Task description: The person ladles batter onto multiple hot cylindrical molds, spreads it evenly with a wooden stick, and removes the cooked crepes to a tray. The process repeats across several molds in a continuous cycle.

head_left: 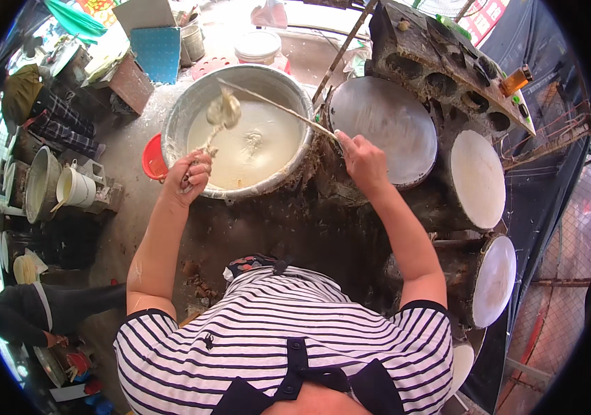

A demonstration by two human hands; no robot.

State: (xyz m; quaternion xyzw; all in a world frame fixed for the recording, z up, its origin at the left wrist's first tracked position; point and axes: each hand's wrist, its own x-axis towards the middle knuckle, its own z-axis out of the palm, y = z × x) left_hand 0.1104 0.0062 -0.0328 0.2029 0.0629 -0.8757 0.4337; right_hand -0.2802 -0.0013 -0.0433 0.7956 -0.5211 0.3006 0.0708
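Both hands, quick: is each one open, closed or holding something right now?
Left hand: closed, holding the handle of a pale-coated tool.
Right hand: closed, holding a thin stick near one end.

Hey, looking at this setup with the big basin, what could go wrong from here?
The blurred, pale-coated tool in the left hand could drip over the rim of the basin, perhaps into the red container beside it.

The stick in the right hand reaches close to that tool, so they might knock together.

The right hand appears near the round plate; if hot, which I can't tell, it could burn.
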